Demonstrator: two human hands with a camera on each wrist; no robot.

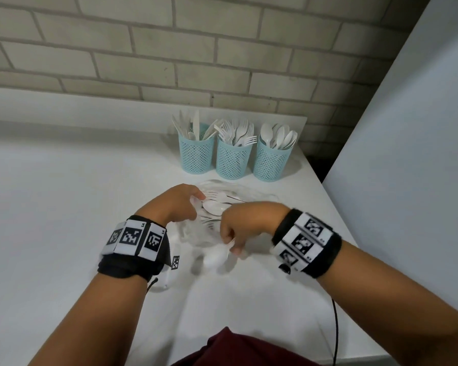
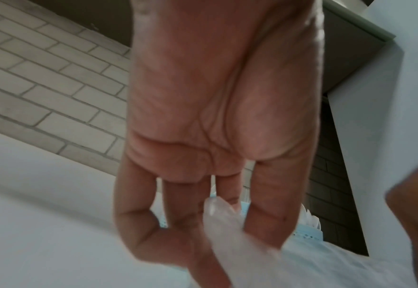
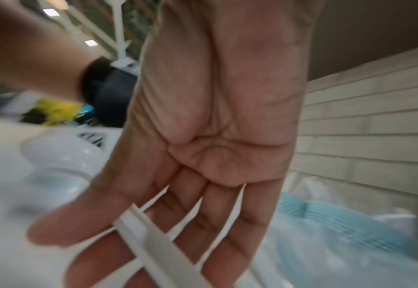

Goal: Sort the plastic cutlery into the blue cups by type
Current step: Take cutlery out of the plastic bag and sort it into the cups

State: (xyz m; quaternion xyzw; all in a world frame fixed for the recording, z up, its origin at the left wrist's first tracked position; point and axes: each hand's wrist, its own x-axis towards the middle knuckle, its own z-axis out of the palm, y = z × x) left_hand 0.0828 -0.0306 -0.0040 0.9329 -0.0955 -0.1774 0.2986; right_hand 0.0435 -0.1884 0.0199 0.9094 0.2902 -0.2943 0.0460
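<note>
Three blue mesh cups stood in a row on the white table, close to the brick wall. Taking the middle cup as the landmark: it held forks, the cup to its left held knives, and the cup to its right held spoons, all standing handle-down.

Just in front of the middle cup, toward the person, lay a clear plastic bag with loose white cutlery on and inside it; spoons and at least one fork showed there.

The left hand sat at the bag's left edge, in front of the middle cup, its fingers curled into the clear plastic; the left wrist view showed the fingers pinching a fold of that film.

The right hand was nearer the person than the left, also in front of the middle cup. The right wrist view showed a white cutlery handle lying across the fingers with the thumb against it, a narrow hold. The far end was blurred, so I could not tell its type.

Both wrists wore black bands with printed square markers.
</note>
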